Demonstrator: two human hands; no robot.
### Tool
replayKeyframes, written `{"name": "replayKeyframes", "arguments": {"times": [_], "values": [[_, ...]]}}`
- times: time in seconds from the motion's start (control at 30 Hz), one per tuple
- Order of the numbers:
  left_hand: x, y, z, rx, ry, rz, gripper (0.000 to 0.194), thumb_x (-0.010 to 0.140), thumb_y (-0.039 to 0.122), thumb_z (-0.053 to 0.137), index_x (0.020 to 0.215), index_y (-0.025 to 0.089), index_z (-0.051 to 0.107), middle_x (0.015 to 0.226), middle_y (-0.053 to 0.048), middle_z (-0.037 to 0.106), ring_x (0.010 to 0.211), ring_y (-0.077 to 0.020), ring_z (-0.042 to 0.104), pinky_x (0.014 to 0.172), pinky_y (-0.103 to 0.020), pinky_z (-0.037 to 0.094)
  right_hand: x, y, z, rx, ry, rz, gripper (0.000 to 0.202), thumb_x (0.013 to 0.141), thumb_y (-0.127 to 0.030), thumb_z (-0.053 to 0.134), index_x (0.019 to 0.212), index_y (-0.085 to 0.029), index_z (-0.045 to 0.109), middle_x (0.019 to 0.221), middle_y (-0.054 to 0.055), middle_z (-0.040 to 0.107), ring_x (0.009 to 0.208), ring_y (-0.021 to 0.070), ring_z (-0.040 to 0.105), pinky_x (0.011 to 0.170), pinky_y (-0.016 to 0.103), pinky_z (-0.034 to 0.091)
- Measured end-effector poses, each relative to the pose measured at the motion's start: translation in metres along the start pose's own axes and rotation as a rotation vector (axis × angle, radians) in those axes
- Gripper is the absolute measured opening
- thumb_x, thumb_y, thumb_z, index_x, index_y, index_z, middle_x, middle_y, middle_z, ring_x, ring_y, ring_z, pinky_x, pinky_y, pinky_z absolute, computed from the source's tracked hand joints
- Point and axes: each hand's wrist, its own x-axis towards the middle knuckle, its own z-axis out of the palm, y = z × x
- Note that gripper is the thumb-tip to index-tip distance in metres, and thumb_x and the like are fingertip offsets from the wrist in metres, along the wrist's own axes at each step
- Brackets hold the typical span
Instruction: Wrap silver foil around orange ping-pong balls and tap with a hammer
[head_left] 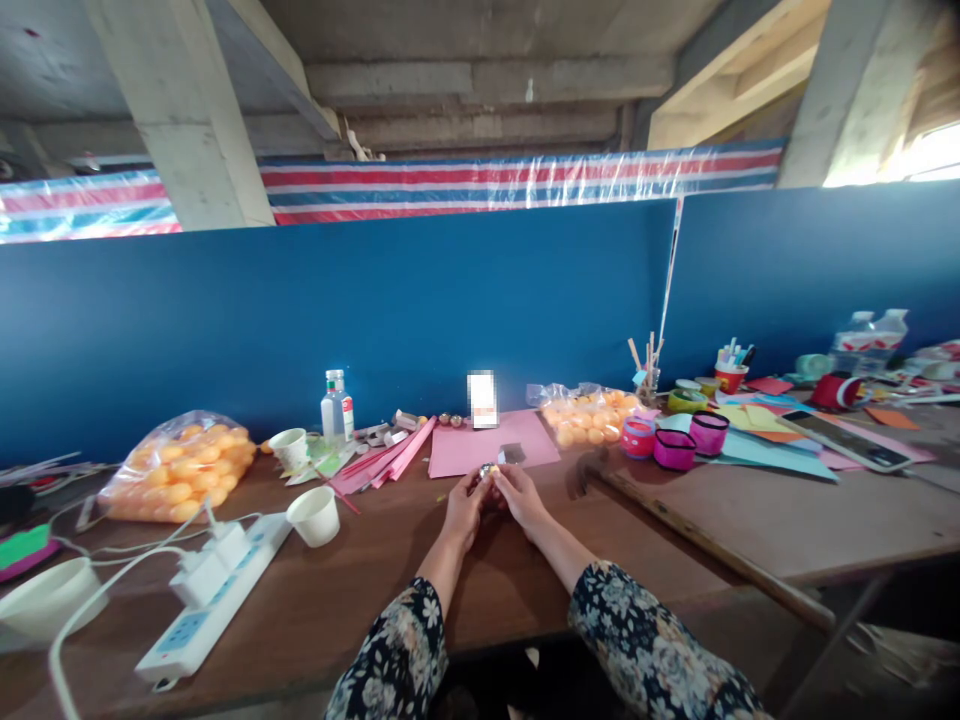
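Observation:
My left hand [466, 503] and my right hand [519, 497] meet over the table in front of me. Both sets of fingers are closed on a small shiny metallic piece [488, 469], pinched between the fingertips. Most of it is hidden, so its exact kind does not show. Just beyond the hands lies a pink sheet of paper [465, 452] with a small dark grey patch [513, 453] on it. At the back edge of that sheet sit small shiny round balls [450, 420], next to an upright white card [484, 400].
A long-handled hammer [675, 515] lies at the right, near pink-and-black bands [675, 449] and a phone [855, 441]. Bags of orange balls [180, 468] stand left and back right. A power strip [217, 605], a paper cup [313, 516] and folded pink paper [390, 455] are at left.

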Motion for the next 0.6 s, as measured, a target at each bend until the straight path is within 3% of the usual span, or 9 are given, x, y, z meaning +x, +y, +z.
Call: {"name": "replayKeyframes", "arguments": {"times": [0.17,0.37,0.6], "values": [[-0.0002,0.0002,0.0001,0.004,-0.016,0.008,0.046,0.062,0.035,0.066,0.103,0.016,0.059,0.087,-0.006,0.065,0.068,-0.0156,0.059,0.061,-0.027,0.047,-0.0001,0.0003,-0.0011,-0.007,-0.016,-0.035,0.039,0.067,-0.046,0.056,0.095,-0.018,0.054,0.079,0.002,0.061,0.056,0.0103,0.053,0.042,0.018,0.038],[0.0027,-0.0038,-0.0024,-0.017,0.005,0.025,0.046,0.062,0.032,0.066,0.103,0.014,0.059,0.083,-0.007,0.065,0.064,-0.0134,0.058,0.060,-0.027,0.047,0.0014,0.0035,0.0002,0.021,0.011,-0.023,0.035,0.068,-0.044,0.056,0.090,-0.018,0.054,0.068,0.000,0.059,0.052,0.0101,0.051,0.042,0.019,0.037],[0.0022,-0.0032,-0.0015,-0.073,0.035,-0.011,0.051,0.061,0.030,0.067,0.110,0.019,0.054,0.086,-0.005,0.064,0.063,-0.0123,0.058,0.061,-0.028,0.048,0.0027,0.0070,-0.0008,-0.005,-0.007,-0.017,0.031,0.070,-0.044,0.054,0.085,-0.017,0.055,0.062,-0.001,0.056,0.051,0.0100,0.050,0.042,0.019,0.037]]}}
